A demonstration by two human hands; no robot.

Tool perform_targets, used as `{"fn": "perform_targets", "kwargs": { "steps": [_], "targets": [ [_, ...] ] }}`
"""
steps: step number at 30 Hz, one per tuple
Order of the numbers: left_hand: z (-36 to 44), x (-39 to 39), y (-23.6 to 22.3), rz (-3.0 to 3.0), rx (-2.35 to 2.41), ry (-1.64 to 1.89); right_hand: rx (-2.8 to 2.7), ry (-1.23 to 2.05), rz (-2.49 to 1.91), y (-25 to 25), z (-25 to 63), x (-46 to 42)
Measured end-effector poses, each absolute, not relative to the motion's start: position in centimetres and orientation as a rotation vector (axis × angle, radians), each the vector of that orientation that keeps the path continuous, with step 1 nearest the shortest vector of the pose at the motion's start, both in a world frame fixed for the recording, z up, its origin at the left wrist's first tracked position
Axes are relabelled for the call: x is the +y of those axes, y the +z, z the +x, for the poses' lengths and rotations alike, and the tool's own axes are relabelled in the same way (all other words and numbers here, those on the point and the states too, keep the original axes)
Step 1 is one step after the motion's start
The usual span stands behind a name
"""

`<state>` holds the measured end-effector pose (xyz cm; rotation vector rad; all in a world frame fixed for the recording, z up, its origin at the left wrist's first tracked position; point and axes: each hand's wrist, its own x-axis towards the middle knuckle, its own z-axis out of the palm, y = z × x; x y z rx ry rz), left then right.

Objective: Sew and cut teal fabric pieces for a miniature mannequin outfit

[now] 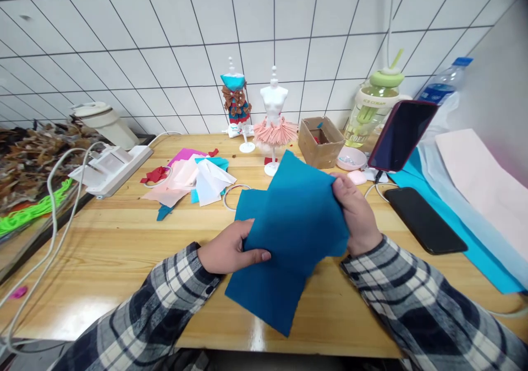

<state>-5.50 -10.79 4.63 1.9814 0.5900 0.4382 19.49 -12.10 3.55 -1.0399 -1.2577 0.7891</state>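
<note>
Hands holding teal felt sheet [295, 222] above the near middle of the wooden desk [115, 244]. Left hand [229, 248] gripping the sheet's left edge, thumb lying flat on top, fingers tucked under and hidden. Right hand [357, 214] pinching the upper right corner, fingers curled closed around the edge. Sheet hanging tilted, one corner pointing far toward the wall, near corner drooping toward the desk's near edge; looking like two overlapping layers, though hard telling for sure. Plaid sleeves [412, 299] covering both forearms.

Lying far left of the sheet: pile of fabric scraps [193, 178] in pink, white, red and teal. Standing beyond, near the tiled wall: small mannequin in a teal top with a patterned bow [235, 93], and just right of it white mannequin wearing a pink pleated skirt [273, 115]. Sitting right of these: open cardboard box [320, 140], then green-lidded drink bottle [377, 110]. Leaning propped at far right: phone with a red case [402, 134]; lying flat nearer, on the desk, black phone [424, 220]. Resting at the left: white power strip [113, 167] with cables trailing off the near left edge.
</note>
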Motion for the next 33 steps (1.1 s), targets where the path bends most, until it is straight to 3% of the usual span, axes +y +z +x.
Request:
{"fn": "perform_targets", "kwargs": {
  "steps": [5, 9, 13, 16, 21, 26, 30, 33],
  "targets": [
    [-5.6, -10.1, 2.8, 2.15, 0.763, 0.506, -1.021, 0.994, -0.954, 4.1, 19.8, -12.2],
    [-5.9, -8.1, 2.0, 2.444, 0.924, 0.868, -1.075, 1.296, -0.829, 4.9, 18.1, -14.2],
    [-6.0, -5.8, 2.5, 2.487, 1.218, 1.323, -1.505, 1.373, -0.653, 5.2, 16.0, -15.7],
    [-5.9, -4.0, 2.4, 2.497, 1.34, 1.513, -2.008, 1.189, -0.602, 4.4, 15.1, -15.6],
    [-6.2, -2.0, 1.9, 2.829, 1.263, 0.793, -2.375, 1.013, -0.802, 2.0, 15.3, -14.2],
    [-8.2, -3.5, 5.4, 2.321, 1.81, 0.486, -2.344, 1.06, -0.778, 1.6, 15.4, -14.4],
    [-10.1, -6.0, 7.0, 1.64, 1.127, -0.282, -2.151, 0.978, -0.656, 2.3, 15.0, -15.2],
    [-10.2, -7.3, 5.6, 1.311, 0.95, -0.325, -2.038, 0.9, -0.562, 3.1, 14.9, -15.7]
  ]
}}
